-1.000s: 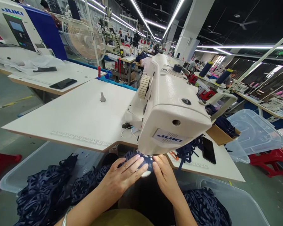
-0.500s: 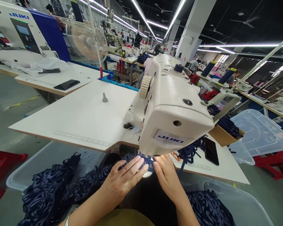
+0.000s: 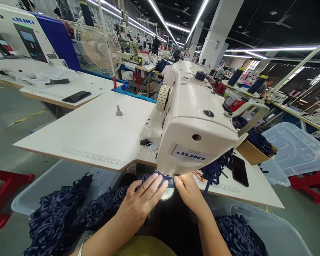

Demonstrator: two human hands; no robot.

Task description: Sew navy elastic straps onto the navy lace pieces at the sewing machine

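Observation:
My left hand lies flat with fingers stretched out, pressing a navy fabric piece under the head of a white JUKI sewing machine. My right hand sits on the other side of the same piece, its fingertips hidden beneath the machine head, pressing the fabric down. The needle area is hidden by the machine. A heap of navy fabric pieces lies at my lower left.
The white sewing table spreads left. A black phone, navy strips and a cardboard box lie right of the machine. Clear plastic bins and red stools stand around. Another machine and a fan are behind.
Both hands have slid slightly forward with the navy piece under the machine head. The view has shifted a little.

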